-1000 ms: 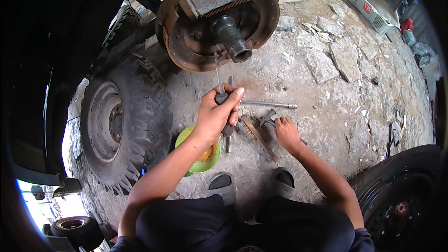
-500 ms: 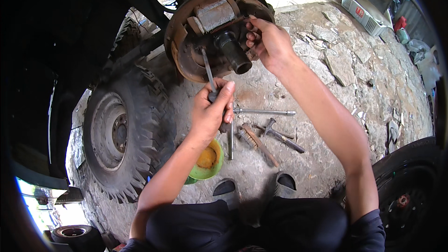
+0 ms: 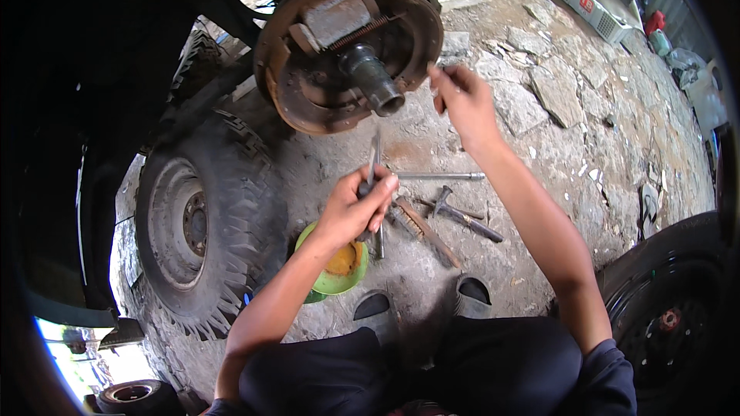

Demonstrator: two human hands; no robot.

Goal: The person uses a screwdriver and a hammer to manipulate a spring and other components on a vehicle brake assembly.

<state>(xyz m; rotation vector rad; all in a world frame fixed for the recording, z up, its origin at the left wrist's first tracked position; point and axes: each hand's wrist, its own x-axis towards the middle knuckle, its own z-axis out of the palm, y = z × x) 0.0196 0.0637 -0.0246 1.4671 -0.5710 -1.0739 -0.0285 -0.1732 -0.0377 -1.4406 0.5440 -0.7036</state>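
My left hand (image 3: 356,204) is wrapped round the dark handle of a screwdriver (image 3: 375,155), whose metal shaft points up and is a little blurred. Just past its tip sits a rusty drum brake assembly (image 3: 281,100), with a hollow dark spindle (image 3: 374,80) sticking out of its middle. A coil spring (image 3: 358,34) runs across below a grey metal block (image 3: 335,19) at the top of the assembly. Off the right rim of the brake, apart from it, hovers my right hand (image 3: 468,107). Its fingers are curled together; anything between them is hidden.
On the ground lie a cross wrench (image 3: 443,176), a wire brush (image 3: 428,234) and a hammer (image 3: 466,219). A green bowl (image 3: 333,283) stands near my left forearm. One big tyre (image 3: 223,223) is at left, another (image 3: 671,285) at right. A white basket (image 3: 590,11) stands far right.
The screwdriver has come away from the brake, and its tip is now lower and clear of it. My right hand has left the spring and moved down and to the right.
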